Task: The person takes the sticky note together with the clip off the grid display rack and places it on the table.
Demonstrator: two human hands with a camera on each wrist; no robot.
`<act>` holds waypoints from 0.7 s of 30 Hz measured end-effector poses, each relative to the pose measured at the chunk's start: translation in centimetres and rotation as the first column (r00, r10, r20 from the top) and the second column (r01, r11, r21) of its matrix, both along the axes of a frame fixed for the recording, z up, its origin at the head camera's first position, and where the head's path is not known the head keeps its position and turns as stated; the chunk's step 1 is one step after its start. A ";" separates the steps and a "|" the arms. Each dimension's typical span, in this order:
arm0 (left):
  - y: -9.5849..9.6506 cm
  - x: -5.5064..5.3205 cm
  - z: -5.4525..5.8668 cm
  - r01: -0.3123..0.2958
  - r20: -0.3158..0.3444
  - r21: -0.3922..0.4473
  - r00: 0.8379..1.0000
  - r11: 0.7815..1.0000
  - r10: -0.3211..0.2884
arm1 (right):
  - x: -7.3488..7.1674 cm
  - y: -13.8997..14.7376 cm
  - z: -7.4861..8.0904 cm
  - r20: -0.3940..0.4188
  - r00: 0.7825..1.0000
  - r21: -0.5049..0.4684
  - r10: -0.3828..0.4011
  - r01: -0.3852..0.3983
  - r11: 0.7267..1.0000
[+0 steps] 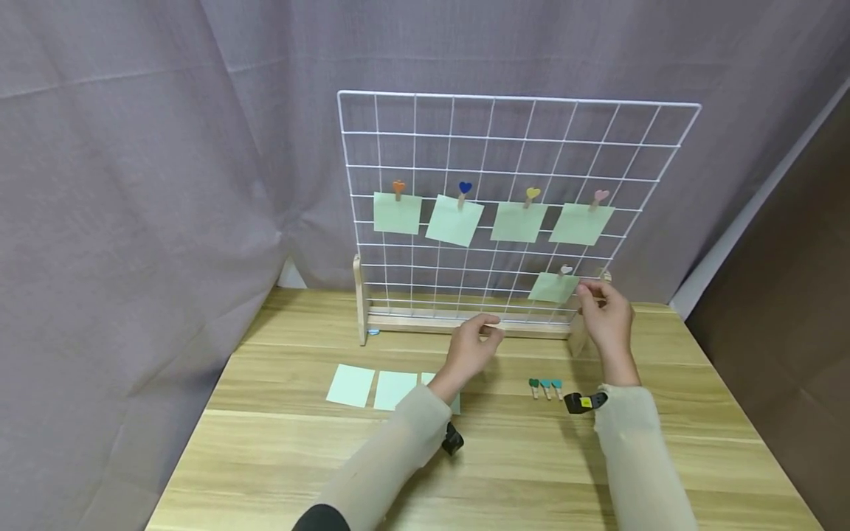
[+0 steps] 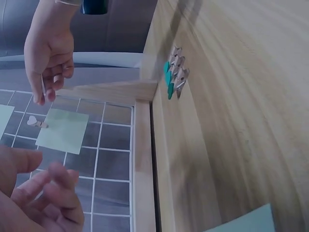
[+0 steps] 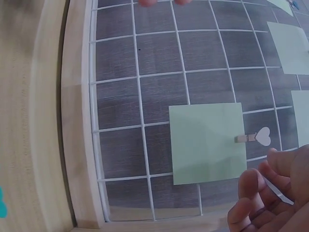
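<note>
A pale green note (image 1: 553, 287) hangs low at the right of the white wire grid (image 1: 518, 97), held by a clothespin with a white heart (image 3: 262, 136). My right hand (image 1: 606, 317) is just right of this note, its fingers loosely bent with no clothespin or note between them. My left hand (image 1: 473, 346) hovers in front of the grid's lower bar, thumb and fingers apart and holding nothing. In the left wrist view, both hands flank the clipped note (image 2: 63, 130). Higher on the grid hangs a row of several notes (image 1: 397, 214) under heart clothespins (image 1: 533, 194).
Three clothespins with green and teal hearts (image 1: 546, 385) lie on the wooden table (image 1: 518, 472), left of my right wrist. More notes (image 1: 350, 385) lie in a row at the left, partly behind my left forearm. A small blue object (image 1: 373, 332) rests by the grid's left wooden foot (image 1: 361, 299).
</note>
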State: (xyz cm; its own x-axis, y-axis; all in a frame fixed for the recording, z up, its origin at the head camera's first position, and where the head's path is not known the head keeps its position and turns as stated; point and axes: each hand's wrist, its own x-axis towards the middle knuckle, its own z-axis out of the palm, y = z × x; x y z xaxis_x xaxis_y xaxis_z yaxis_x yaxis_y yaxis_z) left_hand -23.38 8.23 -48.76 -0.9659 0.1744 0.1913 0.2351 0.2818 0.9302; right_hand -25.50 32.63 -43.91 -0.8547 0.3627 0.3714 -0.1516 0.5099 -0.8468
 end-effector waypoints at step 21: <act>1.7 -2.0 0.4 0.044 0.082 0.043 0.996 0.998 -0.047 | -1.3 -0.4 2.0 0.010 0.999 0.008 0.053 -0.053 0.999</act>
